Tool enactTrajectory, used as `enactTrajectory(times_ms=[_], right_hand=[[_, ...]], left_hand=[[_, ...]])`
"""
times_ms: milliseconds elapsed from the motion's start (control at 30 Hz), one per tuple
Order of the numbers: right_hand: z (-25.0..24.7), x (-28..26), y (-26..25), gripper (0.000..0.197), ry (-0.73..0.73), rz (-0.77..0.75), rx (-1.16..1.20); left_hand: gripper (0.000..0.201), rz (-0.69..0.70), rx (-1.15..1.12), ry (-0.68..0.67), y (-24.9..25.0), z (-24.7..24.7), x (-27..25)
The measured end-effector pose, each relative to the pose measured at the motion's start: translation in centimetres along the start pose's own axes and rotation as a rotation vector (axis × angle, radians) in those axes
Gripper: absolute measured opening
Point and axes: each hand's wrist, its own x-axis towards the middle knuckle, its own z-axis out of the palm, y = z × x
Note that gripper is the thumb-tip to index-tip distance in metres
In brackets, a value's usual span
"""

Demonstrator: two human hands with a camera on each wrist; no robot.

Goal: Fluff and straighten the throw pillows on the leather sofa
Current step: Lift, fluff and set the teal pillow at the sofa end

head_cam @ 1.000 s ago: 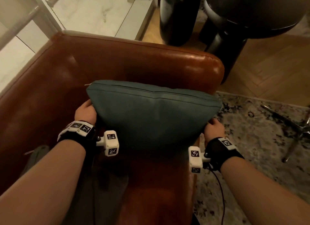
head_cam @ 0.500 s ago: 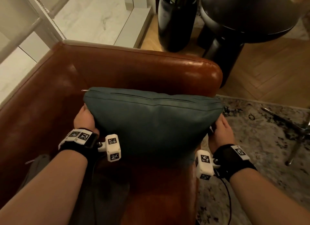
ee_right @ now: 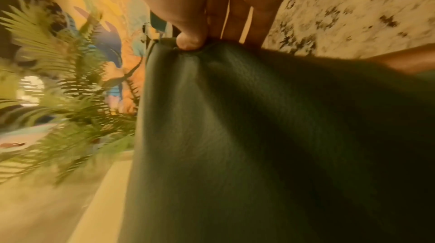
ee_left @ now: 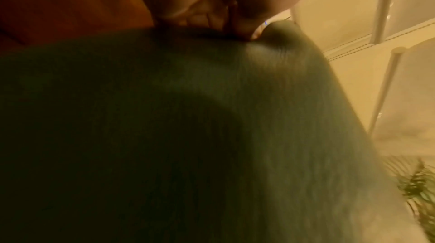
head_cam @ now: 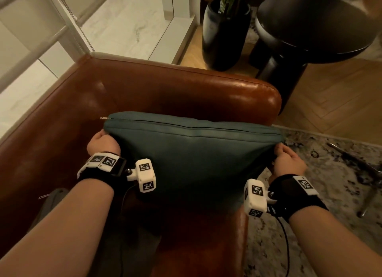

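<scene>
Sofa (head_cam: pixel 144 94): brown leather, corner seat.
Teal pillow (head_cam: pixel 192 156): stood upright on seat w/ zip edge up, before armrest.
L hand (head_cam: pixel 102 143): fingers curled tight on top-left corner.
R hand (head_cam: pixel 289 163): thumb + fingers pinched top-right corner.
Step, prob.: fluffing/shaking. Next needs even pull both corners, then squaring against back.

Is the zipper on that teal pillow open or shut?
Shut: the zipper line along the teal pillow shows no gap.
</scene>
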Motion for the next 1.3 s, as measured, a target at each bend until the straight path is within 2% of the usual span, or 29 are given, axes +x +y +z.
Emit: enactTrajectory(times_ms=[100,167,200,233,267,300,333,367,400,433,467,500,567,600,700,767,800,867,933,1000,1100,1233,1267,1300], right_hand=[[0.1,0.6,0.3,0.026,-0.024,0.037,-0.023],[0.2,0.8,-0.6,0.02,0.03,0.021,-0.056],[0.1,0.7,-1.1,0.022,0.079,-0.06,-0.14],[-0.1,0.0,-1.9,0.026,0.113,-0.192,-0.235],[0.1,-1.4,-2.7,0.029,0.102,-0.364,-0.325],[0.8,-3.4,-3.3,0.032,0.02,-0.548,-0.422],[2.1,-5.2,-3.2,0.035,-0.119,-0.727,-0.533],[3.8,-6.8,-2.6,0.039,-0.273,-0.864,-0.694],[5.6,-7.6,-1.4,0.044,-0.4,-0.965,-0.891],[7.1,-7.9,0.0,0.05,-0.477,-1.012,-1.096],[7.8,-7.5,0.9,0.053,-0.498,-1.053,-1.244],[7.8,-6.4,1.3,0.055,-0.486,-1.07,-1.337],[6.1,-3.4,0.8,0.057,-0.408,-1.059,-1.429],[4.8,-1.8,0.4,0.057,-0.367,-1.029,-1.467],[2.2,0.5,-1.3,0.059,-0.264,-0.845,-1.545],[3.2,-1.1,-2.1,0.057,-0.223,-0.869,-1.517],[4.5,-2.5,-2.2,0.055,-0.253,-0.922,-1.486],[8.0,-5.0,-1.5,0.052,-0.436,-0.999,-1.415],[10.9,-6.2,-0.6,0.05,-0.587,-0.967,-1.419],[11.1,-5.0,-0.4,0.048,-0.553,-0.978,-1.437],[8.5,-2.6,-1.1,0.048,-0.454,-0.939,-1.466],[6.7,-2.0,-2.1,0.055,-0.365,-0.843,-1.492],[6.6,-2.7,-2.2,0.055,-0.333,-0.871,-1.456],[6.5,-3.9,-2.0,0.055,-0.323,-0.931,-1.409]], left_hand=[[0.034,0.03,0.17,-0.108,0.0,-0.4,-0.1],[0.033,0.156,0.201,-0.052,0.9,-0.2,-0.4],[0.034,0.249,0.216,0.044,1.4,-0.2,-0.7],[0.037,0.4,0.237,0.147,1.9,0.1,-1.5],[0.04,0.625,0.258,0.195,2.2,0.4,-2.8],[0.041,0.887,0.304,0.126,2.4,1.0,-5.1],[0.042,1.146,0.371,-0.047,1.7,2.0,-7.2],[0.043,1.324,0.508,-0.255,0.6,3.2,-9.6],[0.047,1.425,0.688,-0.439,-0.9,4.4,-11.7],[0.051,1.467,0.906,-0.561,-2.4,5.4,-12.9],[0.054,1.499,1.085,-0.615,-3.7,6.2,-13.1],[0.055,1.523,1.197,-0.633,-4.0,6.3,-12.3],[0.054,1.549,1.33,-0.528,-2.8,5.6,-8.7],[0.054,1.506,1.365,-0.457,-1.8,4.9,-6.8],[0.052,1.25,1.446,-0.329,1.1,2.6,-4.1],[0.051,1.191,1.437,-0.301,1.4,2.8,-5.9],[0.052,1.228,1.408,-0.337,1.0,3.6,-7.5],[0.054,1.353,1.336,-0.501,-0.5,6.1,-10.8],[0.054,1.352,1.365,-0.674,-1.3,8.2,-12.7],[0.053,1.307,1.455,-0.689,-0.9,9.2,-11.7],[0.05,1.14,1.551,-0.586,1.7,8.0,-8.3],[0.057,0.946,1.617,-0.262,5.3,3.1,-3.2],[0.057,0.965,1.566,-0.188,5.4,1.9,-2.8],[0.055,1.042,1.493,-0.14,4.9,1.2,-3.0]])
